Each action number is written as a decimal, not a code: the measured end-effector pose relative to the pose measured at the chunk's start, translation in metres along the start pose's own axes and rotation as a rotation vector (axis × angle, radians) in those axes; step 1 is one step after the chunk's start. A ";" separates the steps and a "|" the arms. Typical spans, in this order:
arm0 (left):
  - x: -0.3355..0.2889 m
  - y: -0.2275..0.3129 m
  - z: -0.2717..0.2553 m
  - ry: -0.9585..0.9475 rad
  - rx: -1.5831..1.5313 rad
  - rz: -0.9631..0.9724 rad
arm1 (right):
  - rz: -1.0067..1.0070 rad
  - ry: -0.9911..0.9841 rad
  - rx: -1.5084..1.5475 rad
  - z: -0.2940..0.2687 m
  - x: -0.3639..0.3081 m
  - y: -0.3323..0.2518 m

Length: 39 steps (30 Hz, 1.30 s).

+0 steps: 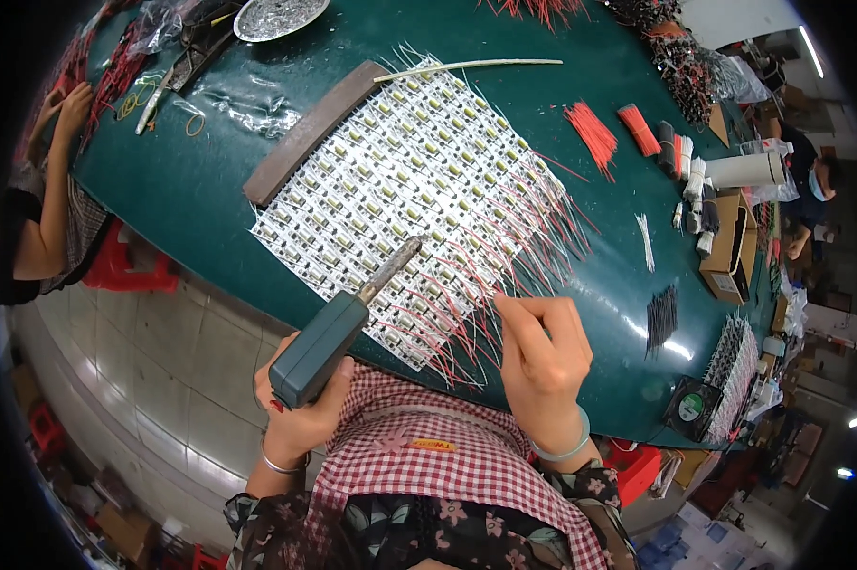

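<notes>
My left hand (pixel 307 416) is wrapped round the handle of a dark green soldering gun (pixel 320 348). Its metal tip reaches over a white panel of small circuit boards (pixel 352 204), laid out in rows with yellowish parts on them. Along the panel's right and near edges stick out thin red and white wires (pixel 554 226). At that edge my right hand (pixel 548 365) is closed, thumb and forefinger pinched on what looks like a thin wire; the fingers partly hide it. The soldering tip is apart from my right fingertips.
A brown bar (pixel 314 133) lies along the panel's far left edge, a pale thin stick (pixel 485 64) across its top. Red wire bundles (pixel 592 141), black wires (pixel 662 319), a cardboard box (pixel 730 249) and a small fan (pixel 691 408) are on the right. A co-worker's arm (pixel 58 180) shows at left.
</notes>
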<state>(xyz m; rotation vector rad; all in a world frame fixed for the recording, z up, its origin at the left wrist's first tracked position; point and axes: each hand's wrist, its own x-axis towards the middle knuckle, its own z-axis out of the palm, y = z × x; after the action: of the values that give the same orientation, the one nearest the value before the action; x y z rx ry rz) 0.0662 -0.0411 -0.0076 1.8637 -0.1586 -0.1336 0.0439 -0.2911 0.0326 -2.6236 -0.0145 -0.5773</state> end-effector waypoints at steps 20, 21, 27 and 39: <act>0.000 0.001 -0.001 -0.052 0.025 0.040 | -0.024 -0.003 0.030 0.076 -0.003 0.008; 0.000 0.001 0.000 -0.054 0.024 0.041 | -0.023 -0.002 0.028 0.076 -0.003 0.009; 0.001 0.000 0.001 -0.066 0.024 0.029 | -0.031 -0.013 0.013 0.076 -0.003 0.009; -0.010 -0.004 -0.004 -0.019 -0.004 -0.030 | -0.041 -0.006 -0.004 0.077 -0.004 0.009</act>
<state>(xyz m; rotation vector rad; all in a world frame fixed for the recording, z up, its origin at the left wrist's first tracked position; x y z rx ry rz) 0.0570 -0.0342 -0.0097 1.8616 -0.1437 -0.1723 0.0716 -0.2656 -0.0351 -2.6345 -0.0694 -0.5844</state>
